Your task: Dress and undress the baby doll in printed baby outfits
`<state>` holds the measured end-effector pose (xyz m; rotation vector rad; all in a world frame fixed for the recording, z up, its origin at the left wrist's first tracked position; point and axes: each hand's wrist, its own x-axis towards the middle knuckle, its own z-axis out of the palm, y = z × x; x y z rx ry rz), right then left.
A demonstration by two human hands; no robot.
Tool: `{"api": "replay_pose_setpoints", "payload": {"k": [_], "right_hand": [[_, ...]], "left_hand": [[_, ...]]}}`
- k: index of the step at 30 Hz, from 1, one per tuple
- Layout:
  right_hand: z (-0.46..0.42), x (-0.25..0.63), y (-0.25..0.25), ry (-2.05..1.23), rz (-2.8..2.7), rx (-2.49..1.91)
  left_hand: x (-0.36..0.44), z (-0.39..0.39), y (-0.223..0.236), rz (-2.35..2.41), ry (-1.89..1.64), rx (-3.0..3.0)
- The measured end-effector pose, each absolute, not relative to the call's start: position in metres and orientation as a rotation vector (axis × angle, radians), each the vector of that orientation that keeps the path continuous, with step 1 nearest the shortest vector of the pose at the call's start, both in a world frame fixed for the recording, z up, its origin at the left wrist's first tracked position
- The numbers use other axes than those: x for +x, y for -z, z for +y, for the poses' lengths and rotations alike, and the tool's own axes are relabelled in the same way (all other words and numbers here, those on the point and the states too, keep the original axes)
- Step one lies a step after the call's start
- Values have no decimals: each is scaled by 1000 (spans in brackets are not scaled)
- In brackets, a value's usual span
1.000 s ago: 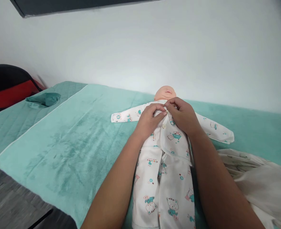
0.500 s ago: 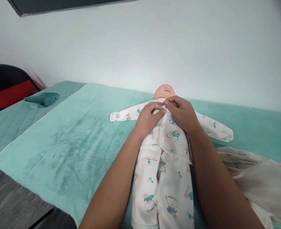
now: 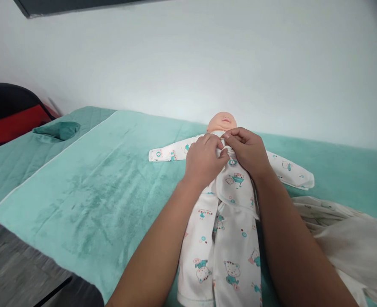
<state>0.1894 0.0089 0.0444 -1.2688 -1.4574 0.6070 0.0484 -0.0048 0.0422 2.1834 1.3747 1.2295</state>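
Observation:
A baby doll (image 3: 222, 121) lies on its back in a white printed baby jacket (image 3: 236, 183) and matching trousers (image 3: 236, 251), its sleeves spread to both sides. At the upper chest, just under the doll's chin, my left hand (image 3: 206, 158) pinches the jacket's front edge between thumb and fingers. Close beside it, my right hand (image 3: 246, 149) grips the other part of the same front opening, its fingers bent. The cloth is bunched up between my fingertips. Whatever fastener may be under the fingers is hidden.
A green padded cover (image 3: 89, 192) spreads over the bed, with a face hole (image 3: 57, 130) at its left end. Crumpled whitish cloth (image 3: 351, 238) lies to the right of my right forearm. A white wall (image 3: 175, 64) rises behind, and a black and red chair (image 3: 12, 115) stands left.
My left hand has moved slightly right and turned, with the fingers more curled over the jacket's front. The cloth at the chest is now more bunched. My right hand stays almost in place.

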Motion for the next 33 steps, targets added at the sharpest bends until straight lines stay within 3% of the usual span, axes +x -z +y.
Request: {"api": "replay_pose_setpoints", "payload": {"k": [4, 10, 16, 26, 33], "right_hand": [[8, 189, -44, -608, -1422, -1256], [8, 188, -44, -640, -1365, -1231], [7, 186, -44, -597, -1399, -1240], [-25, 193, -77, -539, -1836, -1494], [-46, 185, -78, -439, -1931, -1576]], "left_hand": [[49, -6, -41, 1455, -1234, 2234], [38, 6, -41, 1033, -1250, 1908], [31, 4, -45, 951, -1207, 1735], [-7, 2, -55, 668, -751, 2010], [-9, 0, -55, 710, -697, 2024]]}}
